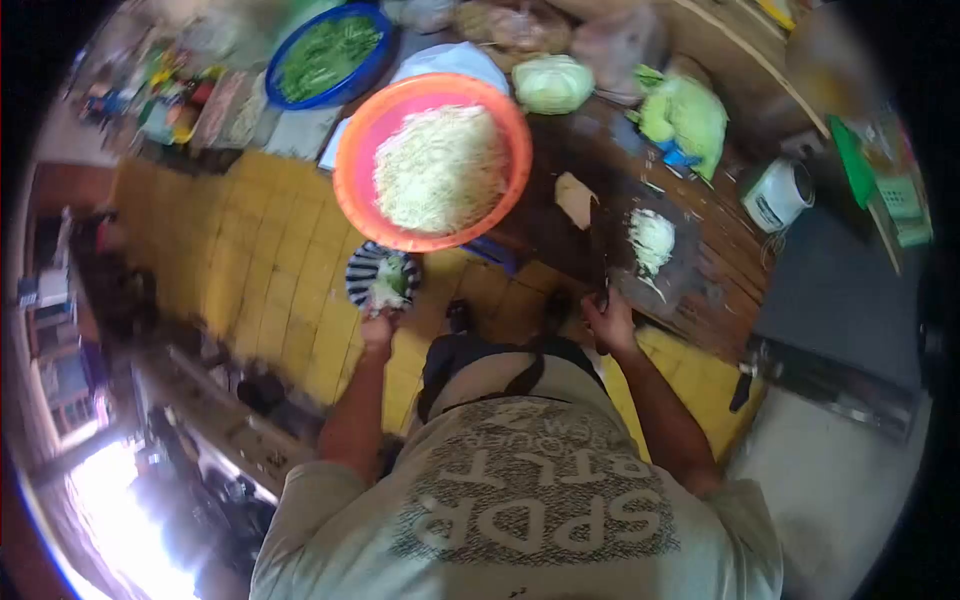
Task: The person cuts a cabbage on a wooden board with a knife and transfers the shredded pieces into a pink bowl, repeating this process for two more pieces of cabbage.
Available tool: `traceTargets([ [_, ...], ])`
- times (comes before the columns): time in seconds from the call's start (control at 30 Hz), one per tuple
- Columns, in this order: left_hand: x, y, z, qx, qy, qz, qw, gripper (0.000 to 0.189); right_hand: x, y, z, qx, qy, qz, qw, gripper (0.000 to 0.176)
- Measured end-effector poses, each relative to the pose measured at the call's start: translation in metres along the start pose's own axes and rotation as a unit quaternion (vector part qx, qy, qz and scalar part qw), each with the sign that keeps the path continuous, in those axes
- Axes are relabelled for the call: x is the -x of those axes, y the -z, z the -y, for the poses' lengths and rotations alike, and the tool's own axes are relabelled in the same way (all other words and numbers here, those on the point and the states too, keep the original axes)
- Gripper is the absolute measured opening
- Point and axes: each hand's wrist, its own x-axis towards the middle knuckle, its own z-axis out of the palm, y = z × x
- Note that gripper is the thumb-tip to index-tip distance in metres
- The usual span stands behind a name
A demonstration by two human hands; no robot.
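Observation:
My left hand is low on the left, its fingers closed at a pale green cabbage piece. That piece overlaps a round container with dark and white stripes. At the front edge of the wooden table, my right hand is wrapped round the handle of a knife, whose dark blade blends into the tabletop. Ahead of this hand lies a small heap of shredded cabbage on the dark board surface. A large orange-pink basin full of shredded cabbage stands between the hands, further forward.
A whole cabbage and a leafy green cabbage sit at the back. Beside the heap is a tan flat piece. A white tub stands right. Cut greens fill a blue basin. Yellow tiles cover the floor.

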Motion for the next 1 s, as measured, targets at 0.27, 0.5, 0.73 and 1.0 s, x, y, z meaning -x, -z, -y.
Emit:
traceTargets([
  [0.27, -0.044, -0.043, -0.034, -0.444, 0.050, 0.189, 0.875, 0.025, 0.034, 0.006, 0.027, 0.029, -0.121, -0.113, 0.986, 0.031],
  [0.5, 0.044, -0.308, -0.053, -0.416, -0.279, 0.310, 0.808, 0.077, -0.007, 0.032, 0.014, 0.045, -0.029, -0.128, 0.990, 0.046],
  [0.73, 0.051, -0.438, -0.070, -0.589, -0.378, 0.273, 0.661, 0.112, -0.030, 0.083, -0.034, 0.034, -0.147, -0.014, 0.989, 0.062],
  [1.0, 0.075, -0.472, -0.069, -0.677, -0.428, 0.250, 0.543, 0.086, -0.029, 0.098, -0.046, -0.006, -0.078, 0.025, 0.997, 0.051],
])
